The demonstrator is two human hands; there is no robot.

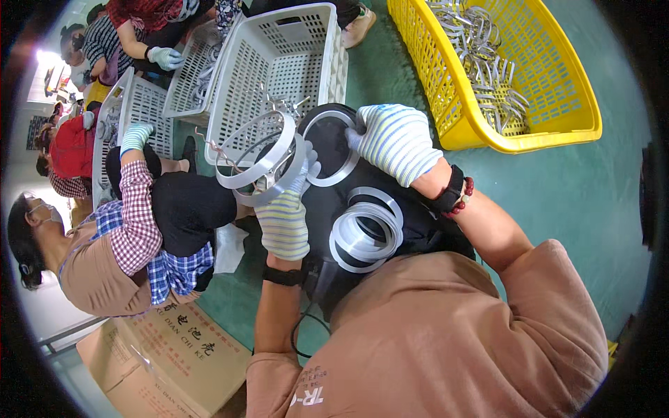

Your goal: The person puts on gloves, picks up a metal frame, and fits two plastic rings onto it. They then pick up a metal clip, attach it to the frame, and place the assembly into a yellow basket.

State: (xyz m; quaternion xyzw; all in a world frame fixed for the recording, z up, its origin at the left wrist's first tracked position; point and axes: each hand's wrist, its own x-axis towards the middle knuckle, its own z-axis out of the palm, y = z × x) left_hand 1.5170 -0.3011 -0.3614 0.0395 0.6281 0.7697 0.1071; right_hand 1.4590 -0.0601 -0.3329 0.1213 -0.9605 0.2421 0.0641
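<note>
My left hand, in a striped knit glove, is closed around silvery metal rings held up over the near edge of the white basket. Some small metal or wire parts show inside these rings; their kind is unclear. My right hand, gloved alike, pinches the upper right rim of another flat metal ring. That ring hangs over the dark cloth on my lap, its left side close to my left hand. A loose pile of similar rings lies on my lap, nearer to me.
Ahead stands a white slatted basket with a few metal pieces. At the right, a yellow basket holds many bent metal strips. A co-worker sits close on my left, others beyond. A cardboard box lies at lower left.
</note>
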